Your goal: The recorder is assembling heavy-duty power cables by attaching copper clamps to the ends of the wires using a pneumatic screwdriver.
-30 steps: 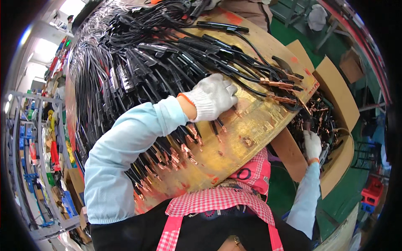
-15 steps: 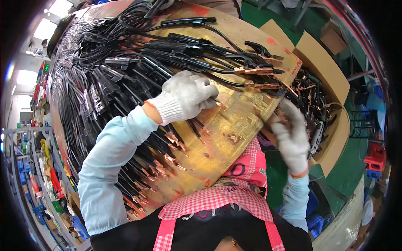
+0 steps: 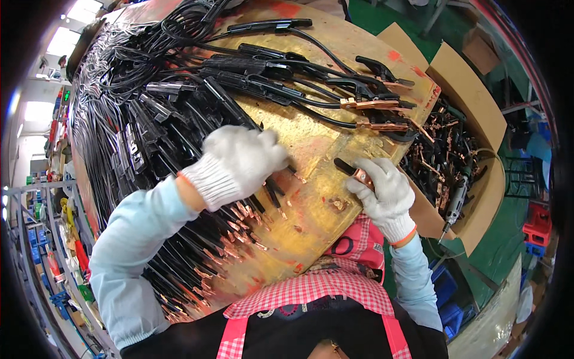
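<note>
Head view: nearest me is the black top point(image 3: 179, 338), crossed by some decoration I can't read, then the pink-checked apron point(image 3: 323, 290). Beyond it lies a pink cloth point(image 3: 359, 242) with large dark lettering, partly lost in folds.

The right hand point(image 3: 385, 188), gloved in white, is over the near edge of the worktop point(image 3: 320, 200). Its fingers are closed on a small black-and-copper piece point(image 3: 362, 178), the black end poking out toward the left hand point(image 3: 242, 160). A second ago that hand was down in the box point(image 3: 463, 84); now it's back with the piece, so I'd judge the fetching done and the piece brought close to the cables point(image 3: 239, 230).

The left hand has drawn back slightly toward the cable row. Its fingers are curled, but the glove's back hides the palm and I can't tell whether they grip anything. One copper-tipped end point(image 3: 300, 177) shows just past them.

Farther over, black clamps point(image 3: 257, 84) lie across the worktop, near red marks at its corner that may be writing, too small to be sure. The box stands beside that corner, heaped with copper and black parts point(image 3: 436, 131). Far left, a rack point(image 3: 45, 188) holds coloured goods.
</note>
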The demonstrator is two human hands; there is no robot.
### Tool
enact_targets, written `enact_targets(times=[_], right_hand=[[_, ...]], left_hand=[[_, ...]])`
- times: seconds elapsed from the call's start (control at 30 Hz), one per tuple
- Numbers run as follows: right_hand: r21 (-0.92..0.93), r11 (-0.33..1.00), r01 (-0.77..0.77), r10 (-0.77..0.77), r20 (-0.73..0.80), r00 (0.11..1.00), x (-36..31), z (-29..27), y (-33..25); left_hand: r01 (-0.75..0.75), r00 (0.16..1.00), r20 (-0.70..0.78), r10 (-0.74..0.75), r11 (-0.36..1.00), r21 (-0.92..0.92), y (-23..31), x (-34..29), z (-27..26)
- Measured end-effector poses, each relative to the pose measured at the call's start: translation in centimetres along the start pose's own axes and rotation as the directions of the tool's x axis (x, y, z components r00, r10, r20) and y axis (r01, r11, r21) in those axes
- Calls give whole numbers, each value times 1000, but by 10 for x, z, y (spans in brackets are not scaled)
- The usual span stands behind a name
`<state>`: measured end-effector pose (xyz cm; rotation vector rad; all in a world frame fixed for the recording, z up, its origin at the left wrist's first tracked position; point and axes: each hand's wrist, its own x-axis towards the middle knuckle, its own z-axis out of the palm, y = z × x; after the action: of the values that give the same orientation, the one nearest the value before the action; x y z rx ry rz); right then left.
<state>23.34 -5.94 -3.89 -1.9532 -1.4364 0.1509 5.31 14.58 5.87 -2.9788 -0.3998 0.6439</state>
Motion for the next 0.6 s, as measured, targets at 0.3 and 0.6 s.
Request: enact_targets(times=[0.3,0.6], right_hand=[[-29,999,-40,41,51,998,-7,-10,-4],[-85,996,-9,13,46,999,-1,-4,-5]], left_hand=[[-420,860,-355,367,904,-83,0,53,24],[6,938,-333,94,958,287,-29,55,29]])
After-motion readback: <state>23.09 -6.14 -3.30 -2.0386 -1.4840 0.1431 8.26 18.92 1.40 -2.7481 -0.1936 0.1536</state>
